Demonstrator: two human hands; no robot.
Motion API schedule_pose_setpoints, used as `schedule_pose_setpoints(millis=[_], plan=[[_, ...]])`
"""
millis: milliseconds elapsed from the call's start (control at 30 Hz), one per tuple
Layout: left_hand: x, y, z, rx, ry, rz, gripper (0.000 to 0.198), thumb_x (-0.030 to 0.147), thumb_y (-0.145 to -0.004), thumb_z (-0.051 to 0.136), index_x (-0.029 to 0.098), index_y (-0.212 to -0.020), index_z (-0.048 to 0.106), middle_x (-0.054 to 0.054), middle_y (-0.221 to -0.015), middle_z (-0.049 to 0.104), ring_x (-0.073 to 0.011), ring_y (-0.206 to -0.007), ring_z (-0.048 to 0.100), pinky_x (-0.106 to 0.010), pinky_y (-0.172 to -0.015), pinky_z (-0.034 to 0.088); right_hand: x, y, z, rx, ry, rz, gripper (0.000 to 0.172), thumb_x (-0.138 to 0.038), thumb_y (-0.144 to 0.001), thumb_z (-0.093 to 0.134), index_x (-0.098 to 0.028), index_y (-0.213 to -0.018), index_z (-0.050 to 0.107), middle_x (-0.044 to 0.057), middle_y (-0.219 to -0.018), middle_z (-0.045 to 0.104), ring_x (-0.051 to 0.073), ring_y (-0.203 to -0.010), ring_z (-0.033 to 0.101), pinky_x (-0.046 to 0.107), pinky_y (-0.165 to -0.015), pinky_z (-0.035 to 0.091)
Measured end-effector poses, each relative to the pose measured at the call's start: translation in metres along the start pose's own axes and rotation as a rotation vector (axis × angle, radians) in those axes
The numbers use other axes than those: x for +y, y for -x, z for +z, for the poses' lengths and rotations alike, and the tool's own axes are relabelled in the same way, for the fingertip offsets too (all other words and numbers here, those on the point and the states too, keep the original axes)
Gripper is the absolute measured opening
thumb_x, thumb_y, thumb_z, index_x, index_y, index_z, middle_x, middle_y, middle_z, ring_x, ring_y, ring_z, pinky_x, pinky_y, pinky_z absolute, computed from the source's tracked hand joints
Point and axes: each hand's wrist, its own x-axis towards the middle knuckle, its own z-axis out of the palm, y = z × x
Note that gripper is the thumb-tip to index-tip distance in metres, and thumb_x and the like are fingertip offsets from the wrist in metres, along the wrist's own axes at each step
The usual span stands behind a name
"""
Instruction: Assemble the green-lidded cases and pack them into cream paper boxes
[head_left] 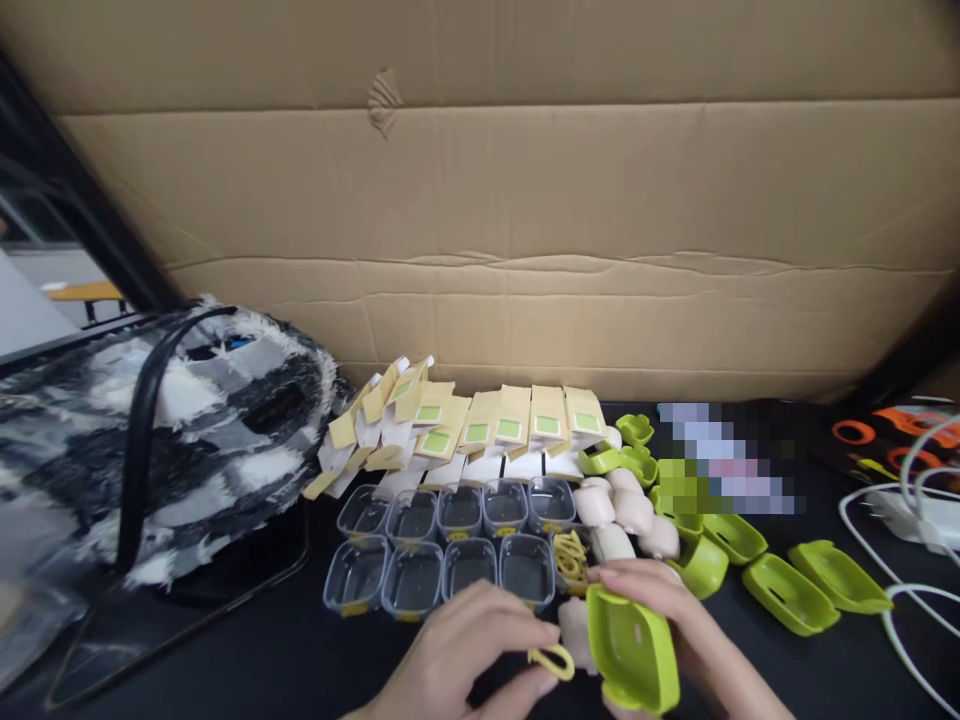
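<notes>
My left hand (461,655) pinches a small pale-yellow looped strap (553,661) between thumb and fingertips. In my right hand (675,605) is a lime-green case shell (631,650), its hollow side towards me; the strap's loop is just left of it, apart from it. Behind my hands, a clear tub (570,560) contains more yellow straps. Pale pinkish-white rounded cases (630,510) are heaped beside that tub, and one more (576,630) lies between my hands, partly hidden. More green shells (791,593) lie to the right.
Clear plastic tubs (469,570) stand in two rows left of centre. Behind them lean several folded kraft-paper packages (499,418) with green labels. A shaggy black-and-white bag (217,420) sits left. White cables (892,590) and orange scissor handles (855,432) are right. Cardboard (510,190) forms the back wall.
</notes>
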Motion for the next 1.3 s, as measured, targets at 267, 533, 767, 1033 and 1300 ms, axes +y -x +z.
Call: schedule_pose_setpoints(millis=[267, 533, 767, 1033, 1300], plan=[[0.021, -0.009, -0.004, 0.019, 0.039, -0.080, 0.015, 0.014, -0.086, 0.062, 0.015, -0.101, 0.060, -0.006, -0.084, 0.071, -0.0127, -0.076, 0.068, -0.019, -0.072, 0.055, 0.004, 0.006, 0.000, -0.087, 0.058, -0.138, 0.056, -0.024, -0.076, 0.075, -0.027, -0.125, 0.048, 0.007, -0.115, 0.066, 0.020, -0.108, 0.066, 0.022, -0.088, 0.054], [0.021, -0.013, -0.001, 0.005, -0.064, 0.002, 0.007, 0.015, -0.084, 0.063, 0.015, -0.091, 0.063, -0.004, -0.075, 0.071, -0.0115, -0.066, 0.064, -0.021, -0.065, 0.051, 0.007, 0.011, 0.017, -0.050, -0.004, -0.142, 0.056, -0.017, -0.080, 0.067, -0.023, -0.130, 0.042, 0.011, -0.118, 0.060, 0.022, -0.111, 0.063, 0.026, -0.088, 0.055], [0.023, -0.009, 0.004, 0.046, -0.138, 0.020, 0.003, 0.013, -0.081, 0.064, 0.015, -0.084, 0.064, -0.003, -0.071, 0.068, -0.0115, -0.063, 0.060, -0.022, -0.062, 0.047, 0.007, 0.005, 0.019, 0.027, 0.108, -0.269, 0.038, -0.038, -0.087, 0.063, -0.022, -0.119, 0.051, 0.007, -0.104, 0.067, 0.018, -0.096, 0.068, 0.022, -0.083, 0.055], [0.023, -0.009, 0.005, 0.005, -0.245, 0.094, 0.004, 0.014, -0.084, 0.061, 0.015, -0.082, 0.064, -0.002, -0.067, 0.065, -0.0118, -0.058, 0.054, -0.025, -0.059, 0.044, 0.016, 0.008, 0.029, 0.107, 0.132, -0.350, 0.040, -0.035, -0.089, 0.060, -0.021, -0.125, 0.050, 0.009, -0.100, 0.069, 0.021, -0.089, 0.069, 0.028, -0.076, 0.055], [0.025, -0.015, 0.002, -0.044, -0.219, 0.062, 0.005, 0.013, -0.083, 0.062, 0.014, -0.082, 0.067, -0.003, -0.068, 0.066, -0.0119, -0.061, 0.055, -0.025, -0.061, 0.045, 0.019, 0.010, 0.033, 0.166, 0.176, -0.372, 0.037, -0.031, -0.091, 0.056, -0.017, -0.125, 0.050, 0.011, -0.100, 0.068, 0.020, -0.090, 0.068, 0.026, -0.077, 0.054]])
